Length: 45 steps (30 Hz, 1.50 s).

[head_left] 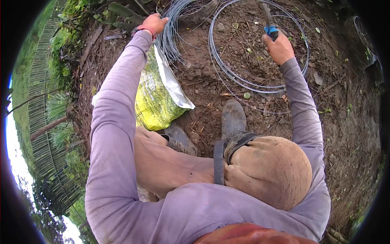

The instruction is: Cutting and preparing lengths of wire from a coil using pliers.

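Observation:
At the upper left, my left hand [154, 23], with a red band at its wrist, is held curled at the left edge of a bundle of grey metal wire [170, 34]. What its fingers hold, if anything, is hidden. My right hand [280, 48] is closed around the blue-and-black handle of a knife [267, 15] with a dull, brownish blade pointing away from me. That knife is over a wide loose coil of wire [233, 75] lying on the soil. Below the bundle sits a yellow-green woven sack [156, 95] with a white edge, near my boots.
My dark boots [233, 118] stand on brown, littered soil [203, 91]. Green plants [61, 44] and a slatted fence-like structure [42, 122] border the left side. A dark object [363, 44] lies at the far right. A thin strand of wire trails below the coil.

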Each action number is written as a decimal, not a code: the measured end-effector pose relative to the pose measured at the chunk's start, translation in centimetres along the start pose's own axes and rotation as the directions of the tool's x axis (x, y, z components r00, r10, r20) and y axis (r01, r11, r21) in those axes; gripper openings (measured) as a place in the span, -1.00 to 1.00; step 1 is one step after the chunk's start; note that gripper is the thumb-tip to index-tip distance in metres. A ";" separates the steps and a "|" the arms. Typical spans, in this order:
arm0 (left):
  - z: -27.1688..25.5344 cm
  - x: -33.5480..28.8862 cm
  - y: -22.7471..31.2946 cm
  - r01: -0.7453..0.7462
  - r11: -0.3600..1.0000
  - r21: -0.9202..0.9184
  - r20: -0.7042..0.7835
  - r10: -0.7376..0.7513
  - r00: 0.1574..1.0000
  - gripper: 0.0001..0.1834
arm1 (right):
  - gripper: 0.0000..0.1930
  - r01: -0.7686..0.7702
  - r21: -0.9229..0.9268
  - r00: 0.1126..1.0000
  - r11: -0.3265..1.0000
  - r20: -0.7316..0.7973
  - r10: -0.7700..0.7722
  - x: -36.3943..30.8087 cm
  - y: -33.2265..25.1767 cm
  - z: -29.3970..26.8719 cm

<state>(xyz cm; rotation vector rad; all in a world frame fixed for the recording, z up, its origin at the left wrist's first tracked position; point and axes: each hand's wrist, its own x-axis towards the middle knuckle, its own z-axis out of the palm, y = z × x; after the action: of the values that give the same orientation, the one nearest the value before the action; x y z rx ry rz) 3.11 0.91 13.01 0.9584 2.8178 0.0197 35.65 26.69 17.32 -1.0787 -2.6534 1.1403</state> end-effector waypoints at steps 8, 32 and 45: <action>-8.3 -5.5 17.0 0.268 0.308 -0.913 0.400 0.545 0.736 -0.68 | -0.71 0.380 -0.131 0.887 0.916 0.330 -0.321 -6.6 -5.4 2.9; -4.1 -9.2 11.5 0.553 -0.097 -0.828 0.443 0.491 0.750 -0.72 | -0.56 -0.076 0.180 0.994 0.981 0.091 0.060 -2.2 0.2 2.5; -4.9 -10.8 12.4 0.541 -0.041 -0.840 0.429 0.558 0.710 -0.70 | -0.65 -0.002 0.382 1.000 0.924 -0.002 0.003 0.6 0.2 1.4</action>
<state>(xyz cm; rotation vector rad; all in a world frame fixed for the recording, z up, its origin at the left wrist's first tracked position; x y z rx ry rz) 18.23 4.35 20.34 0.3103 1.1573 1.2844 34.92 26.32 16.08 -1.0033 -2.2830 1.5689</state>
